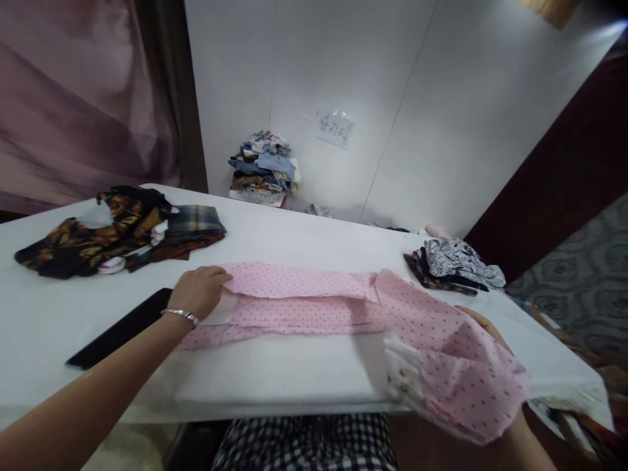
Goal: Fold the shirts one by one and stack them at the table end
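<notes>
Head view: a pink dotted fabric garment stretches along the near edge of the white-covered table, right end raised; the left hand pinches its left end, fingers closed; the right hand is half hidden behind it, grip impossible to tell. Black-and-gold clothes lie near the far left corner.

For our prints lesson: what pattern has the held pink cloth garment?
The held pink cloth garment has small dark dots, best seen in the head view.

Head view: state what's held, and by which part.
Left hand: pink dotted garment, by its far left corner. Right hand: partly hidden behind it; grip cannot be told.
</notes>
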Motion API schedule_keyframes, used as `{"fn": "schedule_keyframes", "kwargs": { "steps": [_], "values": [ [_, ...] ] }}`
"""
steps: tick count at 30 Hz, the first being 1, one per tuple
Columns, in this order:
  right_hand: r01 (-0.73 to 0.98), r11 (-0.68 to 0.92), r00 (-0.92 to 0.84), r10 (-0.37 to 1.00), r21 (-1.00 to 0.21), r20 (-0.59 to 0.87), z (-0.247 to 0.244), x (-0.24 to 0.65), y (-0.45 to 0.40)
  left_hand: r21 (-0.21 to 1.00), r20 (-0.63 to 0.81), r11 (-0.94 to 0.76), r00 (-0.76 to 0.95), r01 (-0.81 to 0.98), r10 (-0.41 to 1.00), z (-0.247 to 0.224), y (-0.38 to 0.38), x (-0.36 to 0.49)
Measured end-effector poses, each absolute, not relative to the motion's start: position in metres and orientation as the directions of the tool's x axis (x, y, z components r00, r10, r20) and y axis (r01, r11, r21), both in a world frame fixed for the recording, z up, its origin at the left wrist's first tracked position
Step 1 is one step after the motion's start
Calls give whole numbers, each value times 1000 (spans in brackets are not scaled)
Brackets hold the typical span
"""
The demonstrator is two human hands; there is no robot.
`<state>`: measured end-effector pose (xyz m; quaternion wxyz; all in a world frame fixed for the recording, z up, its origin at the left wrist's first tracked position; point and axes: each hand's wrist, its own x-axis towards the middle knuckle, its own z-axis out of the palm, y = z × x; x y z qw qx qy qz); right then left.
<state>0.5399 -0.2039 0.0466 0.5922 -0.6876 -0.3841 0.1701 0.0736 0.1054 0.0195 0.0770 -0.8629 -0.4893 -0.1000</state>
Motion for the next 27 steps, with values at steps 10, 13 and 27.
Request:
{"fn": "schedule_keyframes", "kwargs": {
  "steps": [10,13,27],
  "values": [
    [351,77,552,788,-933,273,73,470,-179,292,153,-557,537,777,829,21,76,100],
    [362,164,473,816,-918,333,77,431,-145,732,9,-397,575,554,818,34,25,151],
    [817,-244,322,945,-522,62,49,558,2,863,-353,497,812,92,464,24,-49,185]
  ]
}}
